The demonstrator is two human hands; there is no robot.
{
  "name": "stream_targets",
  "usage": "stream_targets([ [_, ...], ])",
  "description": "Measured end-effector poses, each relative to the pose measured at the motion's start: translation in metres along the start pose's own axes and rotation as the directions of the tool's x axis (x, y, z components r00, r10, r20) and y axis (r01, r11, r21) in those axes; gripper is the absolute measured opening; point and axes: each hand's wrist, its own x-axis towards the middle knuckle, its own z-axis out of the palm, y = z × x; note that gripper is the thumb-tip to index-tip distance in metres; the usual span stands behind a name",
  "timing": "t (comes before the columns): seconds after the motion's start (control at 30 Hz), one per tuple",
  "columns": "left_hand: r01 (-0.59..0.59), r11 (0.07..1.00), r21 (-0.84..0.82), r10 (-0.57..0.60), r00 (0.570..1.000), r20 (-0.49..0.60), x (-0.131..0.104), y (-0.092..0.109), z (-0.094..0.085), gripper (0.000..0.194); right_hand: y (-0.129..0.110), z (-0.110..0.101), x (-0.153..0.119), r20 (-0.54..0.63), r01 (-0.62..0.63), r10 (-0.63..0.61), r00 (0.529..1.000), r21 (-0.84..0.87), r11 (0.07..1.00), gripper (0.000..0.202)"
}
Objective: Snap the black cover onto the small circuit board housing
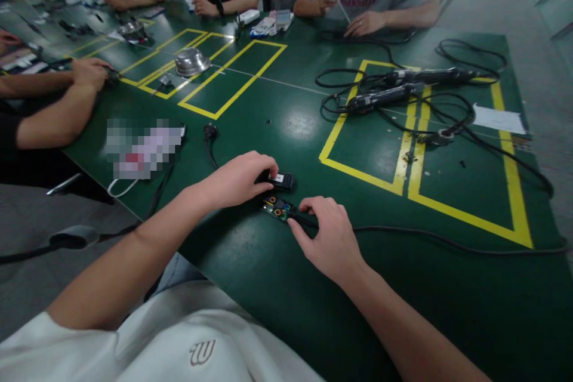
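My left hand (246,179) is closed on a small black plastic casing (285,181) with a white label, its thumb and fingers at the casing's left end. Just below the casing lies a small green circuit board (278,209) with copper-coloured coils. My right hand (329,236) pinches the black cable (308,221) where it meets the board's right end. From there the black cable runs to the right across the table. A black power plug (209,130) on a cord lies behind my left hand, and the cord passes out of sight under that hand.
Two black electric screwdrivers (385,96) with looped cords lie at the right on the green table (268,274), which has yellow tape outlines. A metal bowl (191,62) stands at the left. A blurred-out phone-like object (147,152) is near the left edge. Several people sit around the table.
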Motion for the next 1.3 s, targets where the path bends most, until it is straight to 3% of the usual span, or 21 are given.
stream_targets([
  [0.13, -0.031, 1.000, -0.004, 0.031, 1.000, 0.001, 0.004, -0.009, 0.012, 0.008, 0.000, -0.001, 0.001, 0.020, 0.051, -0.052, 0.998, 0.015, 0.999, 0.005],
  [0.3, -0.135, 0.991, -0.018, 0.132, 0.984, -0.121, -0.019, -0.007, 0.006, 0.013, 0.000, -0.002, 0.001, 0.033, 0.078, -0.079, 0.996, 0.030, 0.996, 0.010],
  [0.5, -0.114, 0.992, -0.051, 0.115, 0.993, 0.028, -0.047, -0.009, 0.004, 0.012, -0.001, -0.002, 0.001, 0.011, 0.080, -0.081, 0.997, 0.087, 0.993, 0.015],
  [0.77, -0.148, 0.987, 0.068, 0.142, 0.986, 0.091, -0.040, -0.009, 0.012, 0.008, 0.003, 0.001, -0.005, 0.022, 0.086, -0.085, 0.996, -0.009, 0.996, 0.007],
  [1.3, -0.153, 0.983, -0.098, 0.156, 0.988, 0.023, -0.041, -0.008, -0.002, 0.014, -0.005, -0.004, -0.003, -0.015, 0.043, -0.042, 0.999, 0.066, 0.997, 0.018],
])
